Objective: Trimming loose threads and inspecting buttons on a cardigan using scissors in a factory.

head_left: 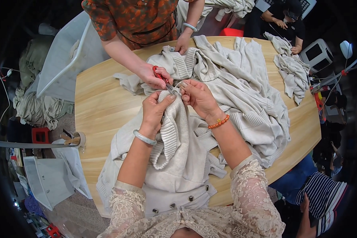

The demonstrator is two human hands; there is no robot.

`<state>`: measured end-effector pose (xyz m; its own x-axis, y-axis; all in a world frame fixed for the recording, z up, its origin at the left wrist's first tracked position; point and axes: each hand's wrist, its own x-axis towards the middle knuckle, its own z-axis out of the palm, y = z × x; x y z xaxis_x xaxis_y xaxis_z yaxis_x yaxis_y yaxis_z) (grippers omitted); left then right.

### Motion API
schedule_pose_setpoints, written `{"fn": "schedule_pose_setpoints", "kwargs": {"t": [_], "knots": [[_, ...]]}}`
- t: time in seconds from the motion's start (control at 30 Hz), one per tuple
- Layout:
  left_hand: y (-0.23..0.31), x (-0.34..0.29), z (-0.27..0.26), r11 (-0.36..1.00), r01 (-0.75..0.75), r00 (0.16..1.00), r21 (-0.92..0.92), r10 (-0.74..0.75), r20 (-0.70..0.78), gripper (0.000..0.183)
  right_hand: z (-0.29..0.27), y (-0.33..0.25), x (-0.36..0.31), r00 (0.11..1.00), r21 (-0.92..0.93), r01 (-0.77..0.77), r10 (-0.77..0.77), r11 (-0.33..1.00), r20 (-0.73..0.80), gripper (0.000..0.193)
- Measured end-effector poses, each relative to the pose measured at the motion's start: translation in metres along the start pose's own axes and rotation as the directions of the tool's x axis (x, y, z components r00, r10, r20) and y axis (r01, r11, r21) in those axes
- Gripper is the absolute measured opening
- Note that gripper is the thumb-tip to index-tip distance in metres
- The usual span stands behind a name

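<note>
A cream knitted cardigan (174, 158) with dark buttons lies before me on the round wooden table (103, 107). My left hand (156, 111) grips a ribbed part of it, and my right hand (198, 97) pinches the knit beside it. A person across the table in an orange patterned top holds red-handled scissors (162, 79) at the spot between my fingers, their other hand (182, 43) resting on a pile of cream knitwear (242, 91).
More cream garments (291, 71) lie at the table's far right. A white plastic chair (63, 63) stands at the left with heaped cloth behind. Another person in a striped top (323, 198) sits at lower right, and a third person is at the upper right.
</note>
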<state>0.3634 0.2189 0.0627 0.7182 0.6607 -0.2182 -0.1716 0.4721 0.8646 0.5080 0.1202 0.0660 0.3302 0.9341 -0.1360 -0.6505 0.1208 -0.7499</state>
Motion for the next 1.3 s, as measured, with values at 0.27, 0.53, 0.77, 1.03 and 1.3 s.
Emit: {"fn": "schedule_pose_setpoints", "kwargs": {"t": [0.27, 0.53, 0.77, 1.03, 1.3], "knots": [[-0.003, -0.007, -0.007, 1.000, 0.013, 1.000, 0.006, -0.013, -0.001, 0.025, -0.005, -0.009, -0.006, 0.998, 0.119, 0.054, -0.051, 0.991, -0.025, 0.013], [0.009, -0.046, -0.009, 0.998, 0.039, 0.953, 0.048, -0.052, 0.300, 0.044, -0.023, -0.022, -0.071, 0.994, 0.017, 0.066, -0.064, 0.998, -0.091, 0.015], [0.023, -0.080, -0.007, 0.998, 0.059, 0.922, -0.018, -0.047, 0.384, 0.071, -0.026, -0.007, -0.128, 0.992, -0.112, -0.042, 0.028, 0.993, -0.127, 0.012], [0.033, -0.111, -0.004, 0.995, 0.087, 0.912, -0.054, -0.058, 0.406, 0.075, -0.010, 0.006, -0.160, 0.994, -0.122, -0.054, 0.042, 0.991, -0.096, 0.013], [0.056, -0.158, -0.012, 0.985, 0.126, 0.911, -0.114, -0.070, 0.407, 0.076, 0.006, 0.013, -0.211, 0.985, -0.186, -0.050, 0.018, 0.981, -0.170, 0.011]]}}
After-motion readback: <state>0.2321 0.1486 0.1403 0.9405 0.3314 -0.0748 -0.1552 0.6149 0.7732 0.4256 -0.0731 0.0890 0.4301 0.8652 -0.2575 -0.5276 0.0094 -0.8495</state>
